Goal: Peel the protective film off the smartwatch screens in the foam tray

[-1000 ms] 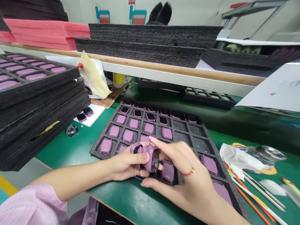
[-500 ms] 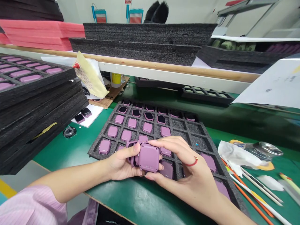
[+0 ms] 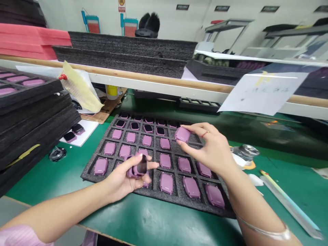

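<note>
My right hand pinches a purple watch case between thumb and fingers, its plain purple face up, above the right rear of a black foam tray. Lower down, over the tray's front left, my left hand grips a purple watch case with a dark glossy screen; other purple parts beside it are partly hidden by the fingers. Purple watch cases lie face down in the front rows of the tray. Dark-screened watches fill compartments in the back rows.
Stacked black foam trays rise at the left, near two watches on white paper. A shelf edge with hanging paper crosses behind. At right lie a metal-topped jar and a long pale strip.
My hands have parted. The right has carried a watch case away from the left, back over the tray; the left still holds purple parts, a dark screen now showing. The view has swung right.
</note>
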### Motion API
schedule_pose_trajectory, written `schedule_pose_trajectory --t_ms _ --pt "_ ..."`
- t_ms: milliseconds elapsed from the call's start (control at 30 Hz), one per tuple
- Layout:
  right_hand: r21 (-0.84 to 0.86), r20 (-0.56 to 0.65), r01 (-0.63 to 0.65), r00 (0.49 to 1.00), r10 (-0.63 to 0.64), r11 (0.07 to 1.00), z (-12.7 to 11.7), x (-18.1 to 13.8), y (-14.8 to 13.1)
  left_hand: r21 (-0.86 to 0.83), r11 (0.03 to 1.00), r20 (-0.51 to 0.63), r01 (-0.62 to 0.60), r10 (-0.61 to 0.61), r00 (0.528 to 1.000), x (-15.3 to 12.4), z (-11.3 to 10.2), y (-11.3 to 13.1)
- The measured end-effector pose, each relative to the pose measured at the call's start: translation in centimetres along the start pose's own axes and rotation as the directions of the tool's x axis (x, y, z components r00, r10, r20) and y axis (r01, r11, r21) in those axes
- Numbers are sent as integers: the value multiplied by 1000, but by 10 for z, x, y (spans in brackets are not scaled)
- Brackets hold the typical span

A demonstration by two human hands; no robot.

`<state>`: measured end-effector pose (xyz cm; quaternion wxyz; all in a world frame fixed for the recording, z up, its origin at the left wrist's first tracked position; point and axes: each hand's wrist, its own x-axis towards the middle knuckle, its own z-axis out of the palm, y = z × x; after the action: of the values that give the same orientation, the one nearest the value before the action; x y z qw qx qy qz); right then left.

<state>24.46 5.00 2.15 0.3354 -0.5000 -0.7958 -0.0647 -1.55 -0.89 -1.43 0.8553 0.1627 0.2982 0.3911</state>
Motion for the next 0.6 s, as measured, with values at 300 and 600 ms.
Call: schedule_pose_trajectory --t_ms 300,600 --pt "60 243 13 970 -27 998 14 -6 26 4 1000 148 11 -11 989 1 4 2" --pt "468 120 278 920 -372 839 0 -22 -90 41 999 222 -3 -7 975 5 3 -1"
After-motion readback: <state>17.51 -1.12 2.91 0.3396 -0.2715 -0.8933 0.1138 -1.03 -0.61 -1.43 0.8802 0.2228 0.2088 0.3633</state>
